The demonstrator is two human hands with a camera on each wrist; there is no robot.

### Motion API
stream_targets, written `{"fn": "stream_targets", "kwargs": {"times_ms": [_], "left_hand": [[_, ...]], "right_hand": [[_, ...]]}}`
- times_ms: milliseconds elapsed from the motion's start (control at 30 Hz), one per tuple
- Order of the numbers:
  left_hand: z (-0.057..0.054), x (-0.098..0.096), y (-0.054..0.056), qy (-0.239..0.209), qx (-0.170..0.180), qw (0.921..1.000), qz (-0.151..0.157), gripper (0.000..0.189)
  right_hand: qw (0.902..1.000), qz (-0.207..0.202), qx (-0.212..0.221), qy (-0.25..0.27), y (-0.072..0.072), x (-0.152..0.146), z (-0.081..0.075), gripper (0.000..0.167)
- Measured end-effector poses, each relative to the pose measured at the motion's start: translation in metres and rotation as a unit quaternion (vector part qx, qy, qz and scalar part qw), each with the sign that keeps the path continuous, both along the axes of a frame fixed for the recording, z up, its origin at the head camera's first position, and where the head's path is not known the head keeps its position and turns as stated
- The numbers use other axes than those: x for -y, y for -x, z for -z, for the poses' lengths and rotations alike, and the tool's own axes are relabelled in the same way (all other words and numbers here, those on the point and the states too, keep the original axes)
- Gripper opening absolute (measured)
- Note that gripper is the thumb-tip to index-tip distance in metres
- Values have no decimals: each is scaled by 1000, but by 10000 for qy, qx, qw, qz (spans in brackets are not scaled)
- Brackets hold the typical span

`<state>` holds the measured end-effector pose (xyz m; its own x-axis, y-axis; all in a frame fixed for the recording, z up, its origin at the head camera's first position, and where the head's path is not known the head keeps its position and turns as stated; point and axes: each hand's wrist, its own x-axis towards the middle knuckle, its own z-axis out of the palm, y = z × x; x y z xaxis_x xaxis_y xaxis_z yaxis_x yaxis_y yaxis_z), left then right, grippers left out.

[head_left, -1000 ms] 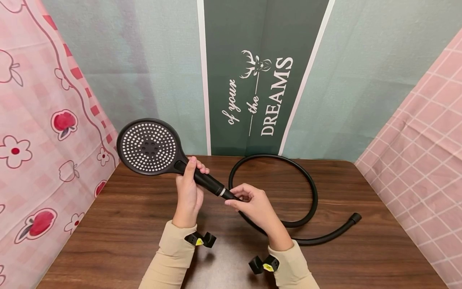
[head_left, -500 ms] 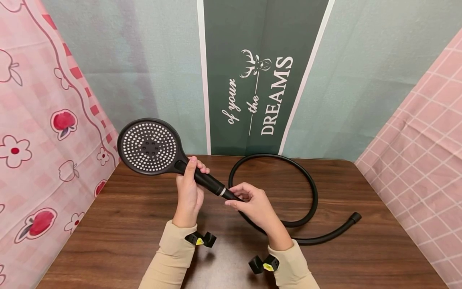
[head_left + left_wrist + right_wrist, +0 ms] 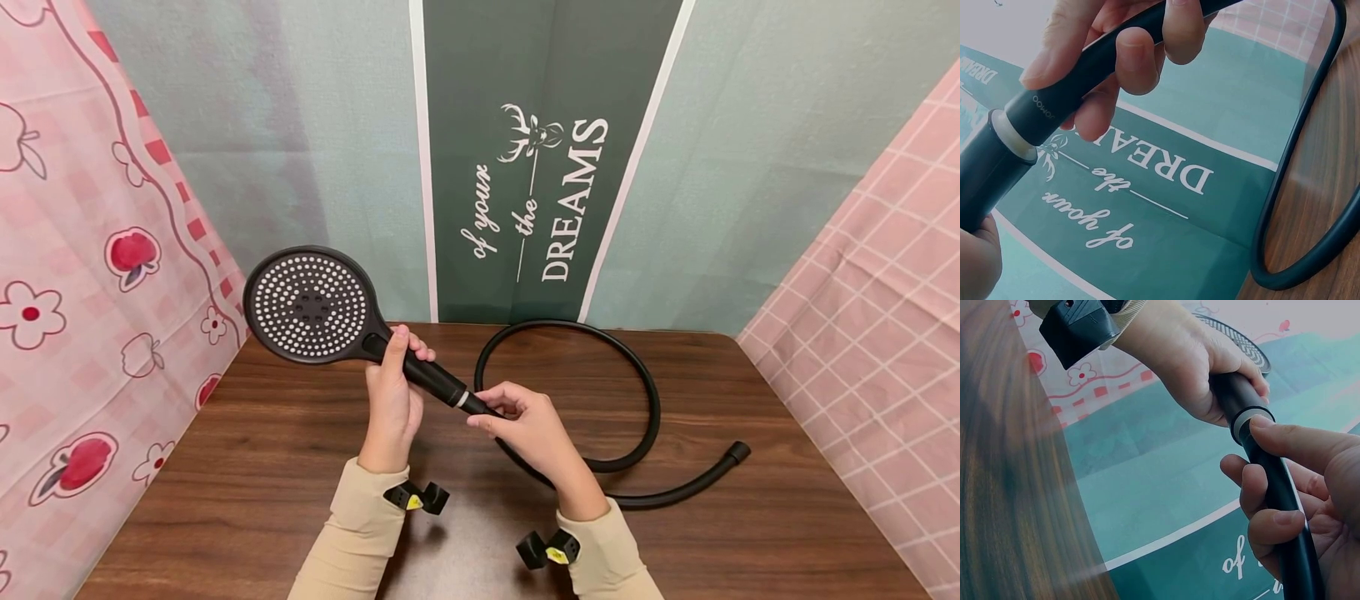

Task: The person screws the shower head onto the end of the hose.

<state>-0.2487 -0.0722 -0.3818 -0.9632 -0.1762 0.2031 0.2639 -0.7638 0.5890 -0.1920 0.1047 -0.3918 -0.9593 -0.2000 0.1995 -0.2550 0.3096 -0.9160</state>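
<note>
Slanting over the wooden table, a black shower head (image 3: 309,307) faces up, its round plate dotted with pale nozzles. My left hand (image 3: 393,392) grips its handle (image 3: 435,377), thumb along the top. At the handle's lower end, a pale ring (image 3: 1013,135) shows between it and the black hose connector (image 3: 474,405). My right hand (image 3: 528,425) holds that connector, with thumb and fingers curled round it in the right wrist view. From there the black hose (image 3: 654,400) loops across the table to a free end (image 3: 738,452) at the right.
The wooden table (image 3: 247,500) reaches back to a green and grey-blue cloth backdrop (image 3: 360,167). Pink patterned cloths hang at the left (image 3: 67,333) and right (image 3: 885,358). Small black cameras are strapped to both sleeve cuffs.
</note>
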Motion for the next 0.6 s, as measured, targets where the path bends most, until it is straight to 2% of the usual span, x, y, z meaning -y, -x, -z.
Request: {"fn": "stream_targets", "kwargs": {"times_ms": [600], "left_hand": [[-1, 1, -1, -3, -12, 10000, 10, 11]], "right_hand": [[10000, -9, -4, -8, -1, 0, 0, 23]]}}
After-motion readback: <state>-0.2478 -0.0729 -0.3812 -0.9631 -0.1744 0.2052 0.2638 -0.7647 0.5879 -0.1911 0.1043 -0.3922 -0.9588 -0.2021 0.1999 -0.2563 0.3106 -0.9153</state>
